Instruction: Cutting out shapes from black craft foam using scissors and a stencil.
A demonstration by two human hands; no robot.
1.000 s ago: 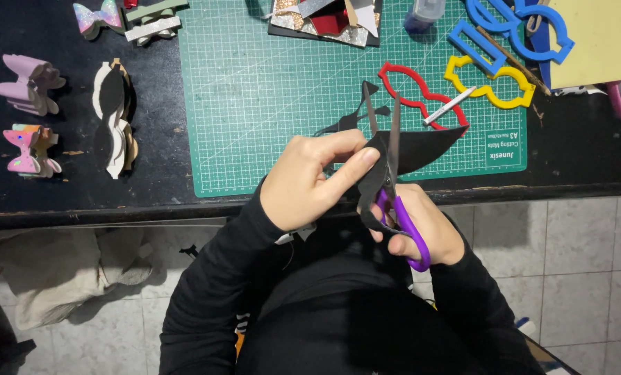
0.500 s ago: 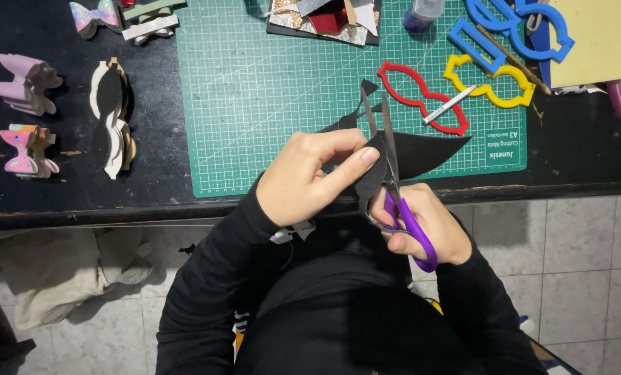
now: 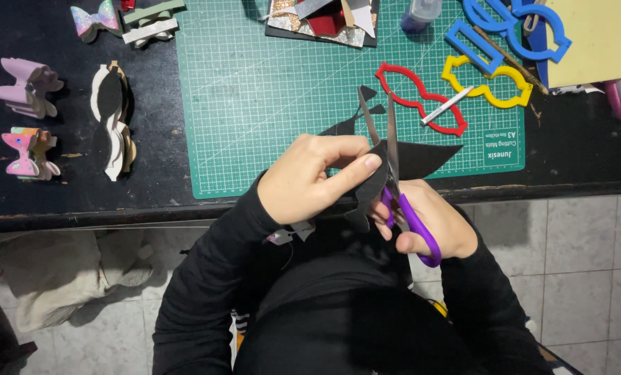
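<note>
Change: purple-handled steel scissors are seen a little further into the black felt sheet than half a second ago; the cut is judged underway.
Left hand: grip pinched shut on the felt, at 9 o'clock of the blades.
Right hand: grip closed through the scissor handles.
Place: felt held over the bench edge, at 6 o'clock of the green cutting mat.

Two hands, one scissors

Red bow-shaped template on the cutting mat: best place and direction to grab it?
Take the red template at its narrow waist, where the two outline strips run closest, so the fingers can span both. It lies flat on the green mat, so come straight down from above. Approach from its left side: the white pen and yellow template crowd its right.
</note>
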